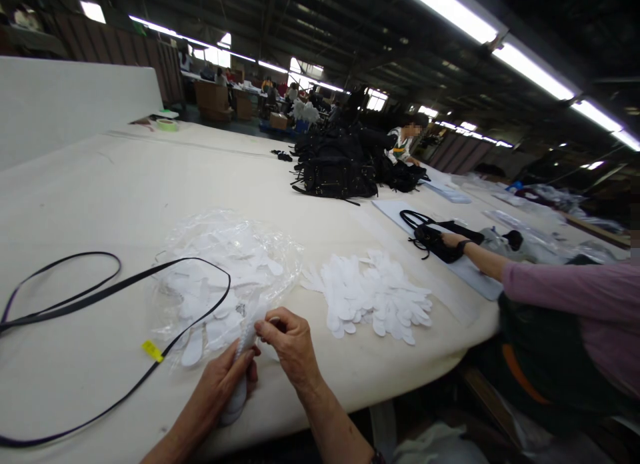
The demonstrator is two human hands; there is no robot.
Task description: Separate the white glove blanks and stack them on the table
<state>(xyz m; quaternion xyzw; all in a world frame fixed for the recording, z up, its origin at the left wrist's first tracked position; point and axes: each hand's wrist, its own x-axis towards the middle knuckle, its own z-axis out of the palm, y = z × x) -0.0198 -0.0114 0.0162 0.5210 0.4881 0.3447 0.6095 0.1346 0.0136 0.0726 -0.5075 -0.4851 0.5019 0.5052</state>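
My left hand is wrapped round a stack of white rounded-end strips, held on edge above the near side of the table. At the upper part of that stack, my right hand is closed, thumb and forefinger pinched at its edge. Just beyond my hands lies a clear plastic bag with many similar white pieces in and on it. To the right of my right hand, a loose pile of white strips is spread on the table.
A black strap with a yellow tag loops across the left. Black bags are heaped at the back. On the right, a co-worker's hand touches a black handbag. Green tape lies far left on the table.
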